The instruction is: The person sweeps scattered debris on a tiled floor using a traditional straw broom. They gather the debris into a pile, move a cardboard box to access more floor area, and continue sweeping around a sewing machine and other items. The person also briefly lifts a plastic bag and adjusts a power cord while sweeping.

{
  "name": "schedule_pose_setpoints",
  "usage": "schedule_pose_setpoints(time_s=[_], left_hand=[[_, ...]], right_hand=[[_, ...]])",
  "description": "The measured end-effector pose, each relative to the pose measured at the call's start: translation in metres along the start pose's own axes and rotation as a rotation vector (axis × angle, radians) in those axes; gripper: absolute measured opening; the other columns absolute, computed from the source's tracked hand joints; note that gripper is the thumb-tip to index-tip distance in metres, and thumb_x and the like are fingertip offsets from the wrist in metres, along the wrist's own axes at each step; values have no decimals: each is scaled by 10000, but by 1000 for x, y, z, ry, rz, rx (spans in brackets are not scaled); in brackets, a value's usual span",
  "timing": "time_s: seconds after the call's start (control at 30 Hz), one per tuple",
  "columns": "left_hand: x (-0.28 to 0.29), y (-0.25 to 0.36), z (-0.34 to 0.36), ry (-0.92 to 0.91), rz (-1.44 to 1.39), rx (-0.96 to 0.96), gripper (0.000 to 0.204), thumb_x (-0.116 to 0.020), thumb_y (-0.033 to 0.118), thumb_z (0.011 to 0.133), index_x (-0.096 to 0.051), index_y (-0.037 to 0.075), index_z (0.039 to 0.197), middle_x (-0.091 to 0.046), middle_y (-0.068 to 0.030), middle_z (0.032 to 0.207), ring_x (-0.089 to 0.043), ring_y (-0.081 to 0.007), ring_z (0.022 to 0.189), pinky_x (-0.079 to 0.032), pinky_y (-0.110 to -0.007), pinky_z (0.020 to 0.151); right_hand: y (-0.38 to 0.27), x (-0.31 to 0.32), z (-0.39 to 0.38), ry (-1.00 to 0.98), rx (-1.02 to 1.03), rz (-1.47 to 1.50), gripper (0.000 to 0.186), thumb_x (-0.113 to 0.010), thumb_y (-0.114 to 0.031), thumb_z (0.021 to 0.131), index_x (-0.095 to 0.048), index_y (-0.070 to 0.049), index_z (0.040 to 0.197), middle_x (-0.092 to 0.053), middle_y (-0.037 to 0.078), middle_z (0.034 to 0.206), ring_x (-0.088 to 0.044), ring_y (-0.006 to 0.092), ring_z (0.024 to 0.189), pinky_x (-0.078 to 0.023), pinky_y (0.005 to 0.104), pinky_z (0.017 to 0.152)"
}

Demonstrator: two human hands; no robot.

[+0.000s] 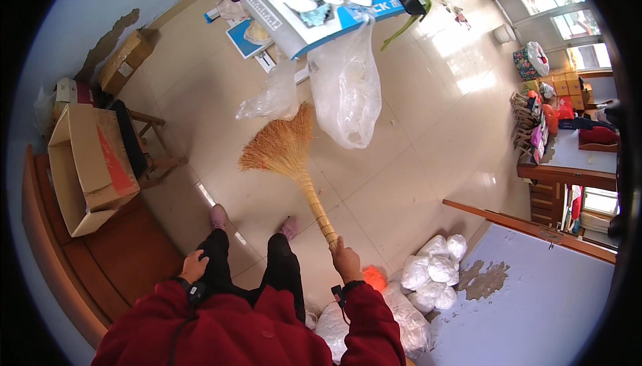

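Note:
My right hand [344, 260] grips the wrapped handle of a straw broom [277, 147], whose fanned bristles rest on the tiled floor [414, 165] beside hanging clear plastic bags [344, 92]. My left hand [193, 264] is beside my left thigh, its fingers curled; what they hold, if anything, is hidden. The bags hang below a blue-and-white table [314, 28] piled with white items, at the top of the view.
An open cardboard box [90, 165] and wooden chair [154, 159] stand left by a brown cabinet [93, 266]. White bundles [431, 272] lie at lower right beside the peeling wall [521, 292]. Boxes and bags [568, 85] line the far right. A closed carton [124, 62] is at upper left.

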State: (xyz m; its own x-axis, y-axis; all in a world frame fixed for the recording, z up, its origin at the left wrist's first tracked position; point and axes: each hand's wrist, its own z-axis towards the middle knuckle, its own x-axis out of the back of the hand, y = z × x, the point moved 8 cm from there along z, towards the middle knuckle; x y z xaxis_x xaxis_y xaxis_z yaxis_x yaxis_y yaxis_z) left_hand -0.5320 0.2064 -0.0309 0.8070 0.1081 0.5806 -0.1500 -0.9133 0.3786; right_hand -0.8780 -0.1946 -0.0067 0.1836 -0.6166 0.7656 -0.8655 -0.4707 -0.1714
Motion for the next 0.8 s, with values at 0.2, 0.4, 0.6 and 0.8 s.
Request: schedule_pose_setpoints(time_s=[0.2,0.4,0.6,0.8], left_hand=[[-12,99,-13,41,126,-281,438,-619,253,826,-563,3,1181,-565,-207,1198,-508,-368,1151,-399,-402,1005],[-5,229,35,-158,80,-585,521,-625,195,817,-476,-20,1267,-509,-220,1251,-469,-380,1178,-390,-390,1014],[12,440,76,28,295,-1154,722,-690,169,749,-369,21,1379,-385,-198,1379,-429,-383,1226,-359,-421,1043],[-40,594,85,51,663,-1490,880,-736,194,710,-272,56,1445,-271,-161,1481,-284,-351,1358,-191,-462,1141]], right_hand=[[3,31,59,93,107,-5,495,-533,-411,909,-431,-89,1271,-614,204,694,-629,388,612,-507,482,531],[12,42,127,199,59,-9,465,-561,-392,899,-484,-77,1232,-627,185,689,-632,372,628,-496,483,543],[-6,-20,70,54,-113,184,497,-514,-435,910,-468,-73,1247,-644,203,715,-636,394,660,-481,521,565],[-35,-52,62,26,-193,276,519,-527,-420,902,-448,-58,1265,-652,211,736,-645,401,681,-500,508,588]])
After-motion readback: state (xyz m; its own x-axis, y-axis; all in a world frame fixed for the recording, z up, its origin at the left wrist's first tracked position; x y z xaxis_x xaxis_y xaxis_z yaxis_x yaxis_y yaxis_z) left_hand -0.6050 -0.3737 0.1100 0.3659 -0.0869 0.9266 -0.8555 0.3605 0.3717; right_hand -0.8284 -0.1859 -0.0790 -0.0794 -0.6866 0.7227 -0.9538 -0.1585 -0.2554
